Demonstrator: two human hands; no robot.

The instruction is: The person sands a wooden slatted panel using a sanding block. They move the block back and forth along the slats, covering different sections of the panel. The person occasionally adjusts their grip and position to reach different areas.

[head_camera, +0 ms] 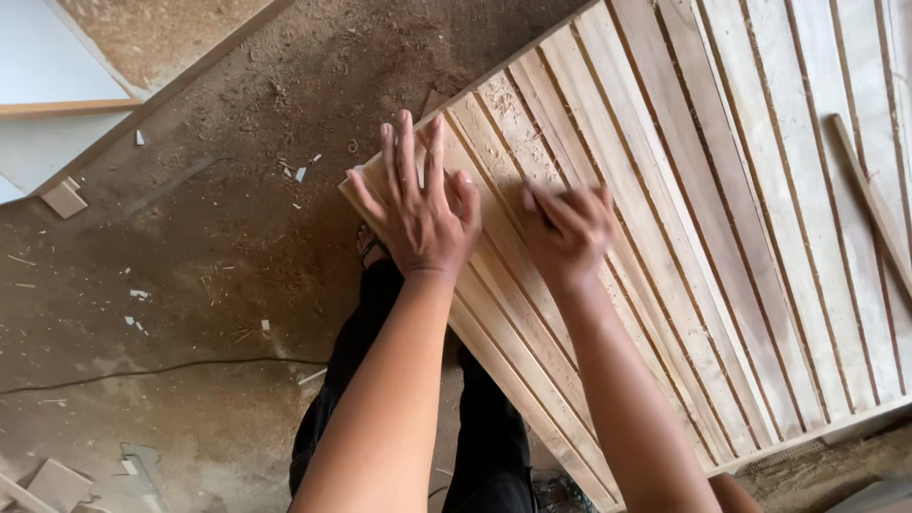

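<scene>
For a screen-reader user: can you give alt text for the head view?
Two bare hands press on a slatted wood panel: left hand flat with fingers spread, right hand curled and blurred. The panel lies above a sawdust-covered floor.

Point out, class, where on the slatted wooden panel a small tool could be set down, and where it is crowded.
Free: the slatted panel between the right hand and the loose wooden strip, and its lower stretch beside the right forearm. Crowded: the near-left corner, where the left hand lies flat and the right hand presses.
</scene>
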